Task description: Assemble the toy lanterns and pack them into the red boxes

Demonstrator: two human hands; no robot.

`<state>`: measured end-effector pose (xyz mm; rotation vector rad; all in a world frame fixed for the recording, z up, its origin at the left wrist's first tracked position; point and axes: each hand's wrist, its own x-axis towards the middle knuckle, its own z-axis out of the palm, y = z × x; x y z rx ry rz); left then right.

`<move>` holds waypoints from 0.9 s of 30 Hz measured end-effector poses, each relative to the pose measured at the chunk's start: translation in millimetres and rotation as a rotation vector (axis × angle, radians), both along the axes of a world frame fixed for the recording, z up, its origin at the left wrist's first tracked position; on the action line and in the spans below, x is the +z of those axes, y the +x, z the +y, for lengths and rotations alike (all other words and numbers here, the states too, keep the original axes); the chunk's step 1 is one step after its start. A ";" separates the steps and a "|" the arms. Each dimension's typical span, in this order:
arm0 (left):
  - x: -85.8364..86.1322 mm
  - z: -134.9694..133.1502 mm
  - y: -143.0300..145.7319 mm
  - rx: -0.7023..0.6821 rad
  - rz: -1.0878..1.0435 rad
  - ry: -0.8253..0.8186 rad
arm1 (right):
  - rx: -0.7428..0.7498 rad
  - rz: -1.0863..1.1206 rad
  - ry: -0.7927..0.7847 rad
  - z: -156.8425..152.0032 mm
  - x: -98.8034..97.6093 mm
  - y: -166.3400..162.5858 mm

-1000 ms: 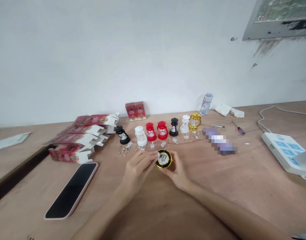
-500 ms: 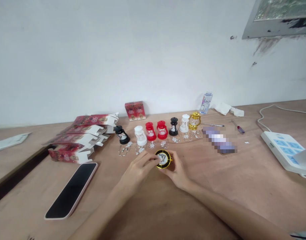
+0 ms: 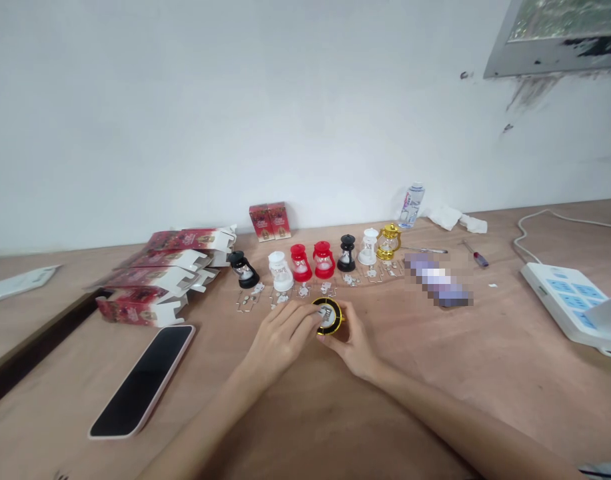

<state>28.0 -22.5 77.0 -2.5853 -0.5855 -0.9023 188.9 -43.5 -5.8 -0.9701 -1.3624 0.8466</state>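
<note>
A gold mini lantern [image 3: 337, 325] is turned so that its round, black-ringed base with a white centre faces me. My right hand [image 3: 354, 343] wraps its right side, thumb low and fingers behind. My left hand [image 3: 285, 337] is closed at the base's left edge, fingertips pressed on the white centre; anything small between them is hidden. Metal parts show in that centre. Beyond my hands stand a black lantern [image 3: 244, 270], a white lantern [image 3: 281, 272], two red lanterns [image 3: 301, 263], another black lantern [image 3: 347, 255], another white lantern [image 3: 369, 248] and another gold lantern [image 3: 388, 243].
Small wire handles and loose parts [image 3: 326, 288] lie before the lanterns. Flattened red boxes [image 3: 155, 267] and a phone [image 3: 142, 383] are at left, two upright red boxes [image 3: 270, 222] behind. At right are a blurred-out item [image 3: 438, 279], a screwdriver [image 3: 478, 257] and a power strip [image 3: 565, 300].
My left fingers have shifted slightly up and over the lantern's base, bending more onto its white centre. The lantern has tilted a little; my right hand keeps its hold.
</note>
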 end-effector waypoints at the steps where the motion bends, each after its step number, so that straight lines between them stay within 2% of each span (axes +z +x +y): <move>1: 0.1 -0.8 0.6 -0.005 -0.003 -0.008 | 0.001 -0.001 0.002 0.0 0.4 0.0; 11: -1.4 -6.3 5.7 -0.091 -0.014 -0.092 | 0.006 0.009 0.016 1.0 -0.9 0.1; 19: -11.1 -5.3 1.8 -0.058 -0.095 -0.063 | -0.013 -0.021 0.015 0.5 0.4 -0.4; 27: -12.1 -5.3 4.5 -0.063 -0.179 -0.099 | -0.030 -0.036 0.047 1.6 -2.2 -0.8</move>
